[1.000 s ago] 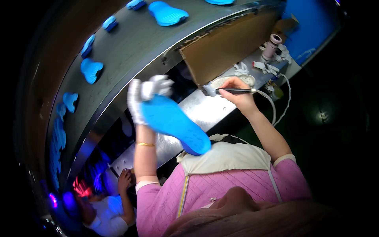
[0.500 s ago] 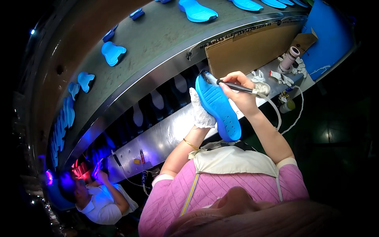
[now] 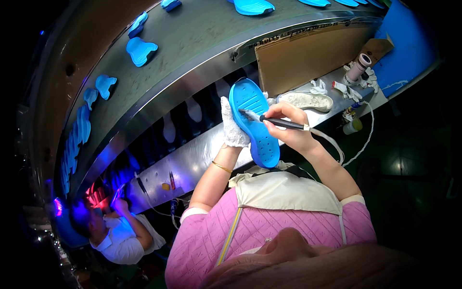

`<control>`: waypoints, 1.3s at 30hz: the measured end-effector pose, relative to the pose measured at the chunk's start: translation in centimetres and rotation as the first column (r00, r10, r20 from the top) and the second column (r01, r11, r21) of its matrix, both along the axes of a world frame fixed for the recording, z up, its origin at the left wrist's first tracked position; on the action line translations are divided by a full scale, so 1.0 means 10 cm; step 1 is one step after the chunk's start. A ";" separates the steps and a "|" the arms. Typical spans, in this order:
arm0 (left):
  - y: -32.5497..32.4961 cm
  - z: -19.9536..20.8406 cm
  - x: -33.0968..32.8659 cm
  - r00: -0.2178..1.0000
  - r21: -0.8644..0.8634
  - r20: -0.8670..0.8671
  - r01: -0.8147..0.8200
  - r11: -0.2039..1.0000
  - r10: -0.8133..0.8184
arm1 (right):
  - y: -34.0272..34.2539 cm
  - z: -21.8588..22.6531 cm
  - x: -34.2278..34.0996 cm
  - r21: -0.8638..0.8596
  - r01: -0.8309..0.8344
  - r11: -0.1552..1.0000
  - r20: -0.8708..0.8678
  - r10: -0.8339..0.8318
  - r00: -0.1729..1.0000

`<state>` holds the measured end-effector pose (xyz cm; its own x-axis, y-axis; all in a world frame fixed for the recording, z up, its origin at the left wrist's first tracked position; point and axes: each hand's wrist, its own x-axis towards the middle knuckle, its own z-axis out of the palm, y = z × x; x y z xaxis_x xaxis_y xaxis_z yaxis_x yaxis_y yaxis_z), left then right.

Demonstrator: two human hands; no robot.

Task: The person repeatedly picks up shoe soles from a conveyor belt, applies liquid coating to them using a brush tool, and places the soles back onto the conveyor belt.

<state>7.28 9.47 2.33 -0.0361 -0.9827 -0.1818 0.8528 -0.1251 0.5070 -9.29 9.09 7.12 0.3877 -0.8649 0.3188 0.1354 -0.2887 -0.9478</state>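
Note:
A blue shoe sole [image 3: 264, 142] is held up tilted above the metal bench, its ridged and dotted face toward me. Around its left side my left hand [image 3: 233, 131], in a white glove, is closed; some of its fingers are hidden behind the sole. Bare and pinching, my right hand [image 3: 296, 137] grips a black-handled brush [image 3: 290, 124] with a whitish hose running from its rear end. The brush's pale bristles lie on the sole near its left edge, just below the ridges.
Several blue soles [image 3: 140, 50] lie on the grey conveyor belt [image 3: 192, 43] ahead. A white sole [image 3: 308, 101], gloves [image 3: 346, 90] and a pink bottle [image 3: 358, 68] are on the bench [image 3: 199, 161] by a cardboard sheet [image 3: 313, 58]. Another person [image 3: 125, 236] sits at left.
The brush has moved from the sole's far end down to its left edge. The sole has shifted left and turned more upright, uncovering the white sole behind. Belt soles have shifted slightly.

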 end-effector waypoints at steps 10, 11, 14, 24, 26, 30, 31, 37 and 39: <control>0.44 0.04 -0.04 0.959 0.088 0.169 0.216 0.972 -0.228 | 0.08 -0.26 -0.30 -0.003 -0.020 1.000 -0.095 0.020 0.995; 0.49 -0.10 -0.04 0.926 0.082 0.311 0.200 0.976 -0.215 | 0.08 -0.26 -0.29 -0.039 0.006 0.999 -0.125 -0.010 0.992; 0.46 -0.26 -0.05 0.882 0.212 0.431 0.104 0.972 -0.188 | 0.17 -0.30 -0.21 0.031 -0.097 0.995 -0.023 0.098 0.995; -0.02 -0.16 0.06 0.942 -0.333 -0.305 0.034 0.942 -0.141 | 0.10 -0.11 -0.13 0.001 -0.176 0.984 -0.011 0.176 0.984; -0.02 -0.03 0.03 0.962 -0.331 -0.261 -0.014 0.944 -0.077 | 0.10 -0.13 -0.13 0.117 -0.200 0.973 0.138 0.183 0.973; -0.08 0.05 0.06 0.975 -0.390 -0.219 -0.119 0.913 0.033 | 0.13 -0.12 -0.11 -0.127 -0.161 0.979 -0.016 0.160 0.987; -0.09 0.05 0.08 0.980 -0.422 -0.193 -0.133 0.897 0.055 | 0.14 -0.10 -0.13 -0.123 -0.165 0.979 -0.019 0.164 0.986; -0.06 0.10 0.15 0.976 -0.543 -0.214 -0.085 0.836 -0.040 | 0.09 -0.11 -0.21 0.142 -0.169 0.975 0.164 0.146 0.976; -0.04 0.11 0.20 1.000 -0.513 0.011 0.001 0.858 0.005 | 0.03 -0.11 -0.22 0.088 -0.219 0.972 0.070 0.213 0.975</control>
